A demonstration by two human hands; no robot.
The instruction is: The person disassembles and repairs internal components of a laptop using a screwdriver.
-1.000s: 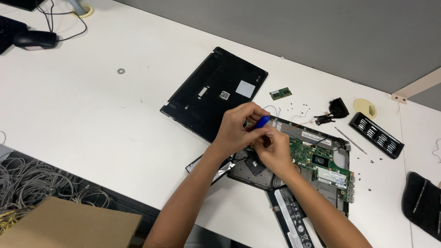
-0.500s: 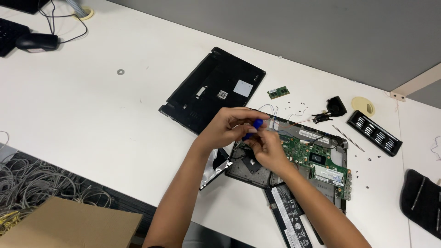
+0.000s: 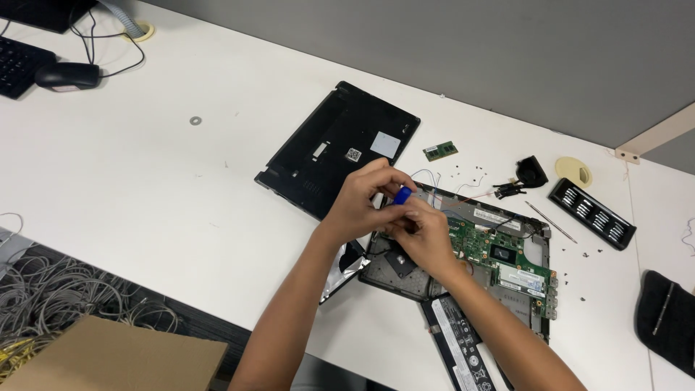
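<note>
- The left hand (image 3: 365, 199) and right hand (image 3: 423, 235) meet over the opened laptop (image 3: 470, 253); both sets of fingers close on a small blue-capped tool (image 3: 402, 195).
- To do this well, I judge: keep the tool upright, press lightly, and steady it with the other hand.
- Both forearms reach in from the near edge, wrists bent down.
- The removed cover (image 3: 340, 148) lies to the far left, a battery (image 3: 452, 340) near, loose screws (image 3: 467, 172) far.

An office repair desk: a white worktop (image 3: 145, 188) against a grey partition (image 3: 434, 43), with a keyboard (image 3: 22, 65) and mouse (image 3: 69, 74), an opened laptop (image 3: 499, 253), and tangled cables (image 3: 65, 304) on the floor.
</note>
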